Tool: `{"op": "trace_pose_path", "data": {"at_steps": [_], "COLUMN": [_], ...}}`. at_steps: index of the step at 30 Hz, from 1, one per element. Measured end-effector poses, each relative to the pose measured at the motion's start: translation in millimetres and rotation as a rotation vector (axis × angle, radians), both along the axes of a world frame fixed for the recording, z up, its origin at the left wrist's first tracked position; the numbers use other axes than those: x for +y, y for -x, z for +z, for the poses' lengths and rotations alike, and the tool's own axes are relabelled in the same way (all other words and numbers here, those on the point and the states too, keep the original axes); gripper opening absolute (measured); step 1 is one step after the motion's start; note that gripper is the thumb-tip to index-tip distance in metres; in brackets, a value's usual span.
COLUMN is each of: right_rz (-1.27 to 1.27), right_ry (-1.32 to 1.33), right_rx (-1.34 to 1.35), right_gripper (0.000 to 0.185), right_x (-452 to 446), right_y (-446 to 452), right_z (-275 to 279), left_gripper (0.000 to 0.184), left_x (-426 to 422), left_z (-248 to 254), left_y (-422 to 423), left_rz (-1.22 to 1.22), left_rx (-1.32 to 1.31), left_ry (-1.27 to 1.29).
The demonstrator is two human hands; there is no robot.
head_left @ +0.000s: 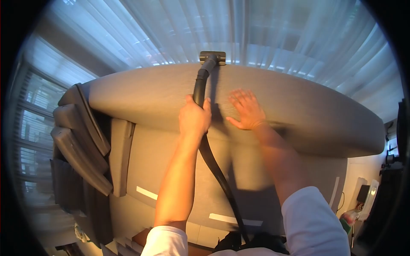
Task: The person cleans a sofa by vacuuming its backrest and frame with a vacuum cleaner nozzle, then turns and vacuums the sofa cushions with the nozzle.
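Note:
My left hand (195, 115) is wrapped round the black vacuum hose (199, 89), near its upper end. A flat, wide nozzle (212, 57) at the hose's tip rests on the top edge of the grey sofa backrest (299, 98), by the curtain. To the right of the hose, my right hand (247, 109) lies with its fingers spread on the front of the backrest and holds nothing. Below my left hand the hose runs down over the seat toward my body.
Sheer curtains (282, 34) hang behind the sofa. Several grey cushions (81, 145) lean together at the left end. White strips (235, 219) lie on the seat. Dark equipment (390, 160) and a white object (369, 198) stand beyond the right end.

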State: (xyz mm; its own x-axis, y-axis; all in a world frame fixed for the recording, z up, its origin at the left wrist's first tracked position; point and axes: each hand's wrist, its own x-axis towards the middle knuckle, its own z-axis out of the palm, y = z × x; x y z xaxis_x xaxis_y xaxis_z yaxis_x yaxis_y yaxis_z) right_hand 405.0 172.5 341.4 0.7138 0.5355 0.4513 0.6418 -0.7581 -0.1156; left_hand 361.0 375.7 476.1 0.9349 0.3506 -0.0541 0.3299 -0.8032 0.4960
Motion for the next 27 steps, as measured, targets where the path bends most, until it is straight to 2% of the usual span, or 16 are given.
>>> {"op": "trace_pose_path", "data": {"at_steps": [3, 5, 7, 10, 12, 14, 15, 17, 19, 21, 23, 24, 27], "right_rz": [-0.022, -0.034, -0.040, -0.025, -0.007, -0.018, -0.009, -0.021, -0.022, -0.027, -0.025, -0.017, -0.024], "right_ry": [0.019, 0.066, 0.064, 0.068, 0.069, 0.064, 0.060, 0.047, 0.042, 0.034, 0.032, 0.030, 0.067], "right_rx": [0.006, -0.002, 0.010, 0.037, 0.037, 0.067, 0.072, 0.046, 0.026, -0.003, 0.035, 0.037, 0.040], "right_gripper": [0.075, 0.075, 0.075, 0.075, 0.076, 0.075, 0.075, 0.075, 0.074, 0.074, 0.074, 0.074, 0.074], "right_x": [1, -3, -5, -2, -3, -2, -1, -2, -2, -2, -3, -5, -2], "right_y": [-1, -2, -5, -1, -3, -2, -2, -1, 2, 0, 1, 2, 3], "right_z": [-2, -2, -3, -3, 1, 4, 3, 2, 2, 4, 3, 2, 1], "left_gripper": [0.063, 0.053, 0.044, 0.055, 0.078, 0.078, 0.080, 0.064, 0.061, 0.056, 0.052, 0.051, 0.067], "left_x": [30, 63, 67, 90, 94, 98, 98, 96, 95, 98, 86, 87, 110], "left_z": [-9, -19, -12, -21, -5, -16, -16, -24, -15, -15, -3, -1, -20], "left_y": [64, 116, 128, 73, 13, -26, -28, -2, 66, 132, 169, 165, 92], "left_rz": [0.029, 0.117, 0.228, 0.187, 0.163, 0.155, 0.143, 0.194, 0.195, 0.286, 0.380, 0.391, 0.312], "left_rx": [-0.048, -0.029, -0.024, -0.067, -0.003, -0.038, -0.012, -0.047, -0.073, 0.056, 0.072, 0.096, -0.076], "left_ry": [-0.071, 0.096, 0.146, -0.053, -0.017, -0.061, 0.000, -0.104, -0.080, 0.092, 0.238, 0.177, -0.060]}}
